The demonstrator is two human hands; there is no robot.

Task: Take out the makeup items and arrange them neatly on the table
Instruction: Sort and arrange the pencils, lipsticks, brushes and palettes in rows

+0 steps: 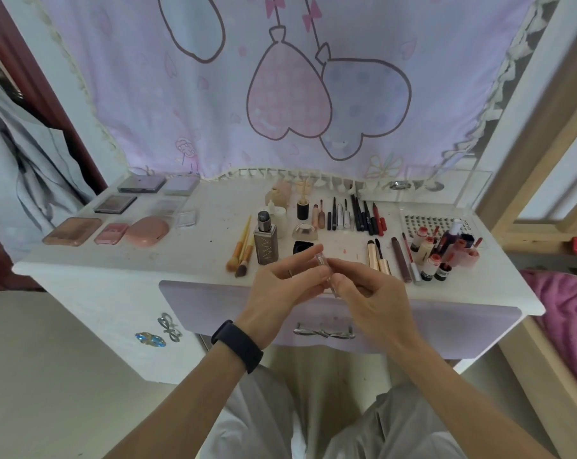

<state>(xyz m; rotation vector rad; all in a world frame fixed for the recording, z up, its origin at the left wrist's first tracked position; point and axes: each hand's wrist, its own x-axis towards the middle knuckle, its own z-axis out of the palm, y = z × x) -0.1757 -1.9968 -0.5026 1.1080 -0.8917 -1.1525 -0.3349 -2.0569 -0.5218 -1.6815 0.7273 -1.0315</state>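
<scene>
Tube, small and clear, stands near-upright just right of the foundation bottle over the desk edge, left hand pinching its top, right hand its base, both grips closed on it.

White table, lilac balloon-print curtain, pink compacts, black wristband.

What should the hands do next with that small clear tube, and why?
Probably lay the clear tube on the bare tabletop beside the gold tubes: both the left hand and right hand pinch it over the front edge, and everything else already lies grouped.
</scene>
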